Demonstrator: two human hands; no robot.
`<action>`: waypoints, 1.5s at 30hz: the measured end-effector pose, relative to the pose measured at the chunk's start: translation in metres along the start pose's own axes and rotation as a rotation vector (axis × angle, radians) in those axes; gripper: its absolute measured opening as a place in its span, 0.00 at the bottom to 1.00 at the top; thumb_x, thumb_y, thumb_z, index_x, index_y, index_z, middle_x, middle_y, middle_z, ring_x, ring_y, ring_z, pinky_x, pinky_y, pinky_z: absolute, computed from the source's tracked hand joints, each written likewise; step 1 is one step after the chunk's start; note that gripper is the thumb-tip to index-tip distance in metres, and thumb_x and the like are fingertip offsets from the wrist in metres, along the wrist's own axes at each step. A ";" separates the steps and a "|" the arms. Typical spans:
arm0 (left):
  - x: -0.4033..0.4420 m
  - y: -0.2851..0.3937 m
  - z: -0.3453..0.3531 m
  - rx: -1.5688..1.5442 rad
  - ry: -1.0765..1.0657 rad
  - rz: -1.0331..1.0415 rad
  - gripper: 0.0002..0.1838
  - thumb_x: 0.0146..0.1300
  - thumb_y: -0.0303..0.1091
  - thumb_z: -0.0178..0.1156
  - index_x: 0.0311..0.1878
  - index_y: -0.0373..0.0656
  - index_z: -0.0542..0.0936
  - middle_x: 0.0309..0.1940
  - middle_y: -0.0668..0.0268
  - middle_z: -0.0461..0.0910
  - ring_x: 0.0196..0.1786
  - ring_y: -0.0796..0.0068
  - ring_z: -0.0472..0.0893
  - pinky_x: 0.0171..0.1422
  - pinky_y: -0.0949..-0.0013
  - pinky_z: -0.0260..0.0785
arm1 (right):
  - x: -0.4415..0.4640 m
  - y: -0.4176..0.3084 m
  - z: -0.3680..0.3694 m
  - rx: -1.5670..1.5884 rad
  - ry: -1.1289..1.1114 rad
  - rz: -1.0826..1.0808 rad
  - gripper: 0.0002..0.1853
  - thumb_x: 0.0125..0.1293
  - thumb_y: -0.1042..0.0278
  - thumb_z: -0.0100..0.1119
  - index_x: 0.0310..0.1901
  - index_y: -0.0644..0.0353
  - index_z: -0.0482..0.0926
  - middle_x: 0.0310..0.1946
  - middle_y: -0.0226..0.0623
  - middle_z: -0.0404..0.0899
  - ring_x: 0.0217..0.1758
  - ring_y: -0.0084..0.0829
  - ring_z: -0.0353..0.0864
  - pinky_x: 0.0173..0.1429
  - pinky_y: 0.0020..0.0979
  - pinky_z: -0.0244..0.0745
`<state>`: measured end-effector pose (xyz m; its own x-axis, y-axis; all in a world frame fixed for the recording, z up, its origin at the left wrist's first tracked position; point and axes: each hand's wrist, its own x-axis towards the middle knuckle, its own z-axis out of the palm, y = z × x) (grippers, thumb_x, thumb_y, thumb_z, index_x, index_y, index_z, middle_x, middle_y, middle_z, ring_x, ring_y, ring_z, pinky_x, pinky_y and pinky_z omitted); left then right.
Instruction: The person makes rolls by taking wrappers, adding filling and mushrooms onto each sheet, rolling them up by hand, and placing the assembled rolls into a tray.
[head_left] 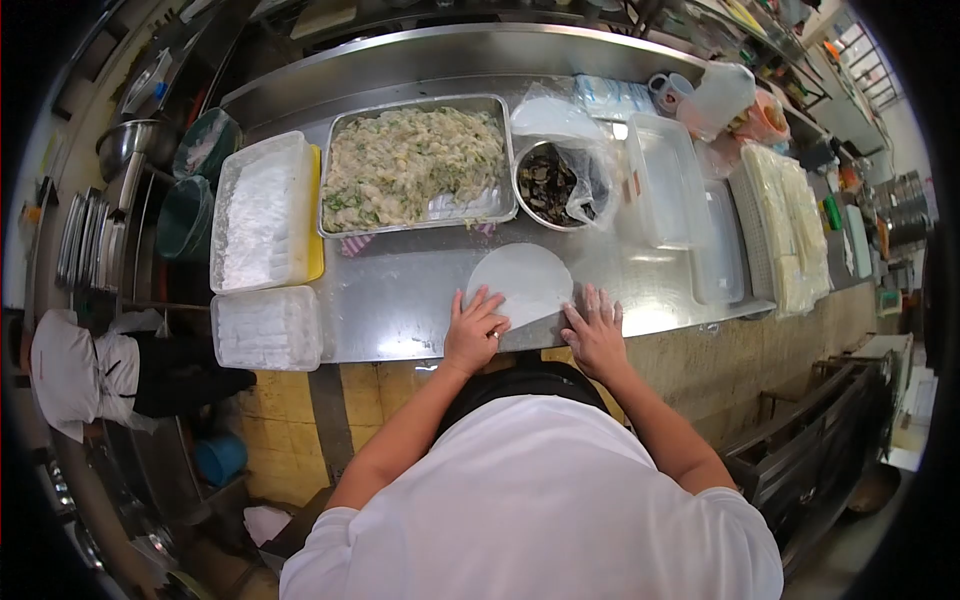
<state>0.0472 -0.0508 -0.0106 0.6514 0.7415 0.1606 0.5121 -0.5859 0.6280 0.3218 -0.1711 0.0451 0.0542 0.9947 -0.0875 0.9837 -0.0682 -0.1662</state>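
A thin, pale round wrapper lies flat on the steel table, close to its front edge. My left hand rests on the wrapper's lower left part with its fingers apart. Beside the wrapper's lower right rim, my right hand lies palm down with fingers spread, its thumb near the rim. Behind the wrapper stands a metal tray of pale chopped filling flecked with green. A round metal bowl of dark pieces sits right of the tray, partly covered by clear plastic.
At the left stand a white tub of powder-dusted contents and a smaller box of white rolls. Clear plastic containers and plastic-wrapped pale sheets are on the right. Another person is at the far left.
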 end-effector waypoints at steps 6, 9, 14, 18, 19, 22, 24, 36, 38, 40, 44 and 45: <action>-0.003 0.009 -0.007 0.026 0.185 -0.124 0.18 0.62 0.47 0.78 0.50 0.49 0.92 0.74 0.57 0.78 0.83 0.47 0.70 0.89 0.26 0.47 | 0.040 0.014 -0.018 0.245 0.129 0.067 0.21 0.72 0.62 0.70 0.63 0.61 0.86 0.78 0.59 0.73 0.80 0.62 0.71 0.83 0.58 0.65; -0.006 0.010 -0.011 0.031 0.197 -0.125 0.19 0.62 0.48 0.78 0.51 0.49 0.91 0.75 0.57 0.77 0.83 0.48 0.69 0.88 0.26 0.48 | 0.091 -0.002 -0.054 0.412 0.230 -0.043 0.20 0.70 0.69 0.70 0.62 0.66 0.86 0.67 0.59 0.83 0.70 0.58 0.82 0.76 0.49 0.77; -0.007 0.002 -0.008 0.093 0.212 -0.091 0.24 0.61 0.52 0.79 0.56 0.50 0.90 0.74 0.56 0.79 0.81 0.49 0.72 0.87 0.28 0.52 | 0.214 -0.066 -0.115 0.747 0.097 -0.196 0.21 0.71 0.70 0.66 0.62 0.70 0.84 0.60 0.61 0.87 0.63 0.59 0.87 0.70 0.48 0.81; -0.008 0.005 -0.011 0.086 0.237 -0.076 0.26 0.58 0.51 0.80 0.57 0.50 0.89 0.74 0.56 0.80 0.80 0.49 0.74 0.87 0.30 0.55 | 0.340 -0.092 -0.069 0.307 -0.041 -0.360 0.16 0.67 0.75 0.60 0.53 0.73 0.85 0.55 0.61 0.88 0.58 0.61 0.89 0.63 0.52 0.84; -0.008 0.005 -0.012 0.076 0.240 -0.081 0.27 0.58 0.51 0.80 0.57 0.50 0.89 0.74 0.56 0.80 0.80 0.49 0.74 0.87 0.30 0.55 | 0.350 -0.095 -0.051 0.246 -0.035 -0.388 0.15 0.66 0.76 0.60 0.51 0.73 0.85 0.54 0.61 0.88 0.57 0.60 0.89 0.62 0.53 0.84; -0.007 0.006 -0.015 0.044 0.249 -0.096 0.27 0.57 0.50 0.80 0.57 0.50 0.88 0.74 0.56 0.79 0.80 0.50 0.74 0.87 0.29 0.55 | 0.363 -0.105 -0.015 0.066 -0.010 -0.460 0.11 0.64 0.76 0.61 0.43 0.74 0.87 0.46 0.63 0.89 0.52 0.59 0.91 0.60 0.54 0.86; -0.008 0.008 -0.015 0.020 0.256 -0.109 0.27 0.56 0.48 0.80 0.58 0.49 0.88 0.75 0.58 0.79 0.82 0.50 0.72 0.88 0.29 0.54 | 0.359 -0.103 -0.027 0.001 -0.199 -0.493 0.11 0.64 0.76 0.58 0.40 0.74 0.87 0.42 0.64 0.88 0.51 0.61 0.90 0.60 0.53 0.85; -0.007 0.009 -0.014 0.054 0.319 -0.140 0.29 0.58 0.47 0.79 0.61 0.47 0.86 0.75 0.56 0.78 0.82 0.50 0.72 0.88 0.30 0.54 | 0.342 -0.128 -0.026 -0.088 -0.233 -0.338 0.10 0.63 0.73 0.64 0.40 0.69 0.92 0.43 0.57 0.92 0.52 0.56 0.93 0.59 0.48 0.88; -0.007 0.009 -0.014 0.065 0.317 -0.140 0.30 0.57 0.47 0.79 0.62 0.47 0.86 0.75 0.56 0.78 0.82 0.50 0.72 0.88 0.30 0.54 | 0.359 -0.127 -0.020 0.013 -0.451 -0.414 0.14 0.63 0.69 0.64 0.45 0.66 0.93 0.44 0.57 0.92 0.52 0.56 0.93 0.59 0.48 0.87; -0.007 0.008 -0.013 0.071 0.313 -0.143 0.30 0.58 0.48 0.79 0.62 0.47 0.86 0.75 0.56 0.78 0.82 0.50 0.72 0.88 0.30 0.54 | 0.373 -0.123 -0.016 0.016 -0.553 -0.450 0.16 0.64 0.67 0.63 0.49 0.62 0.94 0.45 0.55 0.92 0.51 0.56 0.92 0.59 0.48 0.87; -0.009 0.008 -0.013 0.070 0.306 -0.150 0.30 0.58 0.49 0.79 0.62 0.47 0.87 0.74 0.57 0.79 0.81 0.51 0.72 0.88 0.31 0.54 | 0.376 -0.129 -0.015 -0.149 -0.569 -0.502 0.17 0.65 0.68 0.61 0.52 0.59 0.94 0.46 0.55 0.92 0.51 0.56 0.92 0.59 0.48 0.87; -0.009 0.008 -0.012 0.071 0.309 -0.147 0.30 0.58 0.49 0.79 0.62 0.47 0.87 0.74 0.57 0.79 0.81 0.52 0.72 0.88 0.31 0.55 | 0.374 -0.132 -0.020 -0.186 -0.579 -0.530 0.18 0.65 0.68 0.61 0.52 0.59 0.94 0.47 0.55 0.92 0.51 0.56 0.92 0.59 0.48 0.87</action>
<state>0.0385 -0.0580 0.0025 0.3732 0.8774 0.3015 0.6328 -0.4784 0.6088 0.2160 0.2115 0.0535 -0.4747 0.6900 -0.5464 0.8690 0.4661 -0.1663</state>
